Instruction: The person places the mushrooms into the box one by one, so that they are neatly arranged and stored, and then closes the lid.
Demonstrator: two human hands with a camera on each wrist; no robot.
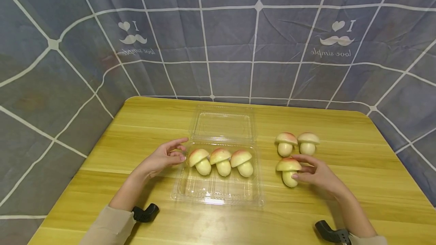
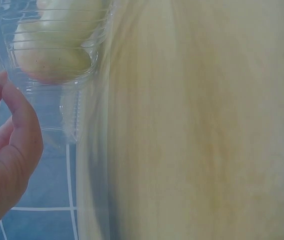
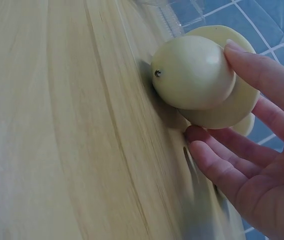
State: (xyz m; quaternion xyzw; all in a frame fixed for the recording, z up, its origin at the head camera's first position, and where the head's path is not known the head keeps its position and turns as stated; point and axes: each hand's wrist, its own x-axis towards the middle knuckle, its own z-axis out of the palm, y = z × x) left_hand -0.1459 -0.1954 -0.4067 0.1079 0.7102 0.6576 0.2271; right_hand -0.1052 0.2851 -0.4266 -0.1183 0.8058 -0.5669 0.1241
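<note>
In the head view my right hand (image 1: 315, 173) grips a toy mushroom (image 1: 289, 165) with a yellow, red-tinged cap and a pale stem. The right wrist view shows the thumb against this mushroom (image 3: 194, 72) and the other fingers around its far and lower side. My left hand (image 1: 165, 158) is at the left edge of a clear plastic box (image 1: 190, 190), fingers loosely bent and holding nothing; whether the fingertips touch the box I cannot tell. Three mushrooms (image 1: 223, 162) lie in a row inside the box, tilted, caps toward the back. The box's lid (image 1: 225, 124) lies folded back.
Two more mushrooms, one with a reddish cap (image 1: 286, 143) and a paler one (image 1: 308, 143), sit side by side behind my right hand. The wooden table (image 1: 153, 120) ends at a grey-blue curtain (image 1: 228, 37) with white lines.
</note>
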